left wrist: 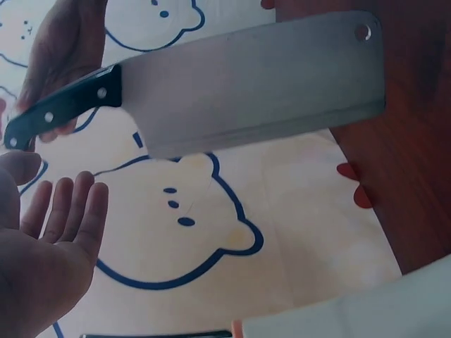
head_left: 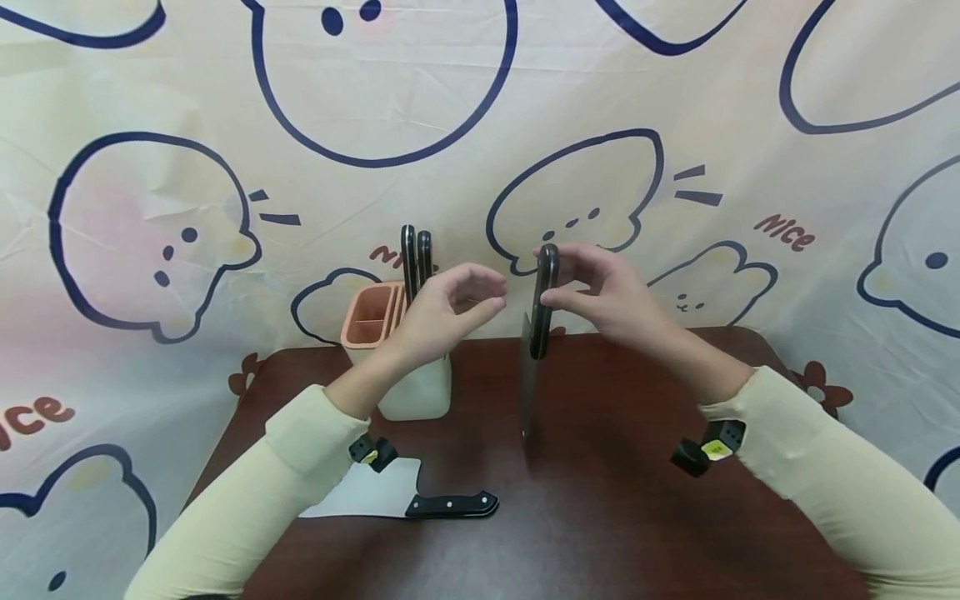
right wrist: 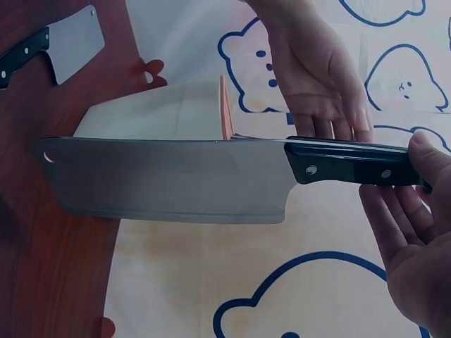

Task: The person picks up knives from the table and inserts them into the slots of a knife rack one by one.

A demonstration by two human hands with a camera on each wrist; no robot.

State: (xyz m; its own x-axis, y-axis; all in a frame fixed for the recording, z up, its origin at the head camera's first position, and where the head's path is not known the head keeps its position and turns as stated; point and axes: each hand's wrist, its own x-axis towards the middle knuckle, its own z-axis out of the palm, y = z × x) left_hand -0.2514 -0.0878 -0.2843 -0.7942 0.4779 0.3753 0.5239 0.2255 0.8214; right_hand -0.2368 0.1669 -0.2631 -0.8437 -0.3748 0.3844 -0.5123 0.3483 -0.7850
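In the head view my right hand [head_left: 603,287] pinches the black handle of a cleaver [head_left: 545,292] between thumb and fingers. Its broad blade hangs downward, edge-on to the head camera. Both wrist views show the blade's flat side, with a round hole near one far corner. To the left of the cleaver, my left hand [head_left: 453,312] is held in the air with relaxed fingers and nothing in it. A gap separates it from the handle. Behind that hand stands a white knife holder [head_left: 416,396] with an orange top, partly covered by the forearm.
Two black-handled knives [head_left: 416,258] stand upright in the holder. A second cleaver [head_left: 450,505] lies flat on the dark wooden table [head_left: 615,517], its blade partly behind my left sleeve. A cloth [head_left: 420,100] printed with cartoon shapes hangs behind the table.
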